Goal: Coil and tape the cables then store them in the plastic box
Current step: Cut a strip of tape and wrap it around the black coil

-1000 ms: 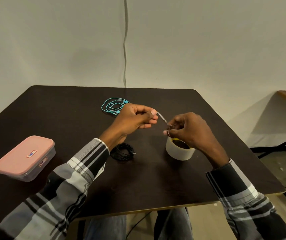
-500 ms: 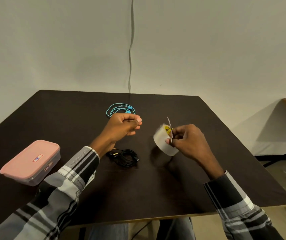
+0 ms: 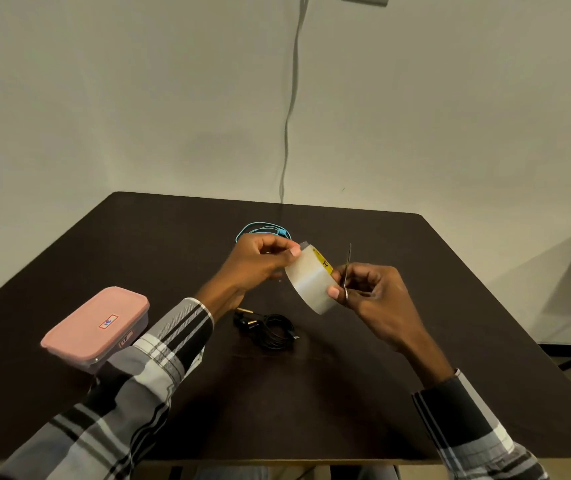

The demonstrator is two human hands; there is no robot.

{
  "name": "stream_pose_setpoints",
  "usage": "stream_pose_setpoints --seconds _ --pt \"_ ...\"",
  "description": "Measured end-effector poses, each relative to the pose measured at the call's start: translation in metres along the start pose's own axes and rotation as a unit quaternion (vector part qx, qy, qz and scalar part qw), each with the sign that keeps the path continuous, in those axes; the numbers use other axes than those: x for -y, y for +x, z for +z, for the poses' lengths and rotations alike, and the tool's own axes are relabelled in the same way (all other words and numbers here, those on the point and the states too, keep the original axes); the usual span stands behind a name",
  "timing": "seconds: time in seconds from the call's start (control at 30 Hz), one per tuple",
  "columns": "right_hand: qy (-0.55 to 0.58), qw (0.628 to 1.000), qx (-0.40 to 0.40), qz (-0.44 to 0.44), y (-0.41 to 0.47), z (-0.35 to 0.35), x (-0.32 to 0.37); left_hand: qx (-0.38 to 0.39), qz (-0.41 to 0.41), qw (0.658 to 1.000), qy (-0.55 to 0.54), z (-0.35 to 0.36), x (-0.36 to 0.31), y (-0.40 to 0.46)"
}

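My right hand [image 3: 372, 297] holds a clear tape roll [image 3: 308, 284] above the table, thumb pressed on its side. The same hand also grips small scissors [image 3: 347, 268], blades pointing up. My left hand [image 3: 259, 261] pinches the roll's upper left edge with curled fingers. A coiled black cable [image 3: 272, 330] lies on the table just below my hands. Behind my left hand lies a coiled teal cable [image 3: 265, 229], partly hidden. The plastic box [image 3: 95, 329], with its pink lid on, sits at the left beside my left sleeve.
Everything rests on a dark brown table [image 3: 363, 393] that stands against a pale wall. A grey cord [image 3: 291, 109] hangs down the wall behind the table. Another table's corner and dark frame show at the far right.
The tape roll went from lying flat on the table to being lifted on edge in my right hand. My left hand drew back, then came in to pinch the roll.
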State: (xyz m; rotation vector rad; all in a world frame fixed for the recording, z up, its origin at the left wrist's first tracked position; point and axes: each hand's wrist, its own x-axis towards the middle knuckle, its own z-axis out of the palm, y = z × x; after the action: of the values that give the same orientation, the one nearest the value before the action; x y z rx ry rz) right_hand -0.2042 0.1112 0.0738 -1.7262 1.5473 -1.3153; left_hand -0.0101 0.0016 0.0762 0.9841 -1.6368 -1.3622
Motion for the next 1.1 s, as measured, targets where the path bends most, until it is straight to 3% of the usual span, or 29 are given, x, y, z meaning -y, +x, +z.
stream_pose_setpoints --seconds 0.33,0.47,0.6,0.87,0.97,1.1 --pt "-0.051 0.999 -0.001 -0.008 0.003 0.004 -0.005 -0.058 0.089 0.980 0.165 0.006 -0.009 0.002" --pt "-0.119 0.991 -0.023 0.051 0.008 0.003 -0.015 -0.077 0.114 0.967 0.215 0.008 -0.020 0.002" --pt "-0.100 0.987 -0.053 0.112 0.006 0.001 -0.020 -0.046 0.159 0.934 0.316 0.018 -0.034 0.003" --pt "-0.110 0.969 -0.094 0.202 0.012 -0.018 -0.022 -0.036 0.198 0.917 0.345 0.049 -0.046 0.014" --pt "-0.090 0.966 -0.082 0.228 0.011 -0.022 -0.024 -0.038 0.213 0.913 0.345 0.054 -0.049 0.016" --pt "-0.035 0.971 -0.053 0.230 0.007 -0.027 -0.018 0.013 0.200 0.921 0.333 0.052 -0.053 0.021"
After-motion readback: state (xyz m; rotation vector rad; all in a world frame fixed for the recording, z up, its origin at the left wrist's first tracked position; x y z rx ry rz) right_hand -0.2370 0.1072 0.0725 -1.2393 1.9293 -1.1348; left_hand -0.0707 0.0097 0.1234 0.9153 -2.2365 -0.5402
